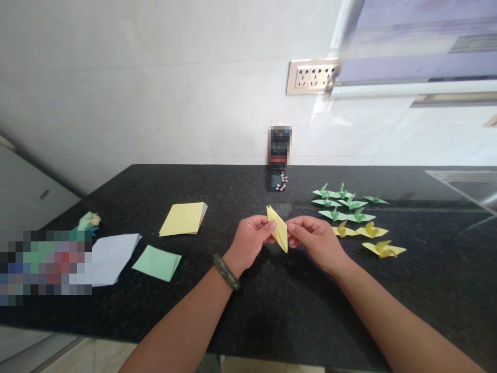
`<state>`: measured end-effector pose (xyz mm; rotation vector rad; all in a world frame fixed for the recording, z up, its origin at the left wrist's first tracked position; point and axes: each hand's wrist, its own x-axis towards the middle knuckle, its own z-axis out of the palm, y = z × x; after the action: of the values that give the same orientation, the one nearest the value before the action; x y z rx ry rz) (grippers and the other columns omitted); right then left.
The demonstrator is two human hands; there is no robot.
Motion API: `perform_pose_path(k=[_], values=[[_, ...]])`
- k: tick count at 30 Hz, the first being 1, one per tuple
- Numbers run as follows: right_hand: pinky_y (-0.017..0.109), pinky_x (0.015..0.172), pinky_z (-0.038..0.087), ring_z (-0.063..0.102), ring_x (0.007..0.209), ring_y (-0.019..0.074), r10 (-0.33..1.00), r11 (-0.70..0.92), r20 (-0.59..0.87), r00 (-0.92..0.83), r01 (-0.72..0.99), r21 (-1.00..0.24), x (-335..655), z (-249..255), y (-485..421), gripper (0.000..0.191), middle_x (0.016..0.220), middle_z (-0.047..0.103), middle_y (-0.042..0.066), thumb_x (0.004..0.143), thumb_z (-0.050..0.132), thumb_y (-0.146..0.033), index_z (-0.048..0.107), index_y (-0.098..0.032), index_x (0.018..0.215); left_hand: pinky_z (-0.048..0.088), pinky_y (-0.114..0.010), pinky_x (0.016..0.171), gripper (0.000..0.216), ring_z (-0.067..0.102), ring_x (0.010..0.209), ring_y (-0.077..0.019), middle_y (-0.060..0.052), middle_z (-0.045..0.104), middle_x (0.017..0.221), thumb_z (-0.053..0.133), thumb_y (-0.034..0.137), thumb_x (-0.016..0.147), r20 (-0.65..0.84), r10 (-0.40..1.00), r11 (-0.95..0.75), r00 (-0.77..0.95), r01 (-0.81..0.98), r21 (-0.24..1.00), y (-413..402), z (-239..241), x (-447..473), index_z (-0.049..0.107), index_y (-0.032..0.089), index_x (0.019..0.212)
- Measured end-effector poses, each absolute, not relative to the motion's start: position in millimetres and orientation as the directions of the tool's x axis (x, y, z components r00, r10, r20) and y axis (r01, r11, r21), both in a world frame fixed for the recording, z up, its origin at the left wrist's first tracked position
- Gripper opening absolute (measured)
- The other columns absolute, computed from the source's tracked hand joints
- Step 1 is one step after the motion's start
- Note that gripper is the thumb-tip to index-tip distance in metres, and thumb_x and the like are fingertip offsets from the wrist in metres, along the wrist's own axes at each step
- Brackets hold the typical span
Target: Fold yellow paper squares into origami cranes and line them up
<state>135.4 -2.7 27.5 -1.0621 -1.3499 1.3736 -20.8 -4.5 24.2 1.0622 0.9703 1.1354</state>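
Note:
A piece of folded yellow origami paper (278, 229), shaped like a narrow diamond, is held above the dark counter. My left hand (254, 237) pinches it with the thumb on its near face. From the other side my right hand (313, 239) has its thumb and fingertips closed at the paper's right edge. The fingers behind the paper are partly hidden. To the right of my right hand lie yellow paper cranes (382, 249) and, farther back, several green paper cranes (351, 202).
Left of my hands are a stack of yellow paper (181, 219), green paper sheets (157, 262) and white paper (114, 259). A phone (279, 147) with a beaded strap (282, 181) leans on the wall. A socket panel (310, 77) is above; a sink edge (458, 189) is far right.

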Motion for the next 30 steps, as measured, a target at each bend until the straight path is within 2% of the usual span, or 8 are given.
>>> perform_pose_path(k=[12,16,20,25,30], values=[[0.022,0.051,0.045,0.052,0.049,0.0086,0.963,0.032,0.026,-0.268,0.019,-0.999,134.2,28.1,-4.1,0.029,0.057,0.058,0.000,0.076,0.058,-0.043,0.060,-0.015,0.072,0.047,-0.027,0.062,0.023,0.055,0.057,-0.0104,-0.002,0.061,0.065,0.066,0.034,0.070,-0.056,0.976,0.117,0.211,-0.291,0.949,-4.6,22.4,-21.0,0.062,0.011,0.072],[0.023,0.050,0.043,0.051,0.050,0.0095,0.971,0.095,0.086,-0.222,0.029,-0.995,132.5,22.7,-3.9,0.022,0.059,0.057,-0.002,0.076,0.059,-0.039,0.056,-0.018,0.079,0.047,-0.026,0.060,0.022,0.055,0.056,-0.0099,-0.003,0.061,0.065,0.065,0.033,0.070,-0.069,0.980,0.124,0.189,-0.301,0.946,-4.3,21.5,-19.5,0.061,0.011,0.072],[0.023,0.052,0.042,0.050,0.054,0.0107,0.963,0.226,0.201,-0.180,0.133,-0.965,132.5,17.9,-4.5,0.014,0.061,0.056,-0.002,0.076,0.059,-0.033,0.056,-0.019,0.078,0.047,-0.024,0.058,0.025,0.056,0.055,-0.0101,-0.003,0.063,0.064,0.067,0.034,0.068,-0.086,0.985,0.125,0.147,-0.281,0.952,-4.8,20.6,-17.0,0.063,0.010,0.072],[0.024,0.054,0.042,0.052,0.055,0.0120,0.965,0.204,0.163,-0.206,0.192,-0.960,133.1,21.5,-5.7,0.019,0.061,0.057,-0.001,0.080,0.051,-0.034,0.060,-0.017,0.078,0.047,-0.023,0.057,0.029,0.056,0.055,-0.0097,-0.004,0.064,0.066,0.067,0.039,0.068,-0.097,0.990,0.121,0.104,-0.262,0.957,-5.7,20.9,-15.6,0.065,0.010,0.073],[0.023,0.048,0.037,0.047,0.051,0.0112,0.966,0.249,0.214,-0.144,0.297,-0.922,131.6,21.4,-5.4,0.020,0.057,0.054,-0.001,0.077,0.056,-0.036,0.060,-0.017,0.072,0.047,-0.022,0.057,0.029,0.056,0.054,-0.0095,-0.004,0.064,0.063,0.068,0.038,0.066,-0.087,0.991,0.108,0.104,-0.214,0.971,-7.9,24.3,-14.9,0.066,0.010,0.071]])
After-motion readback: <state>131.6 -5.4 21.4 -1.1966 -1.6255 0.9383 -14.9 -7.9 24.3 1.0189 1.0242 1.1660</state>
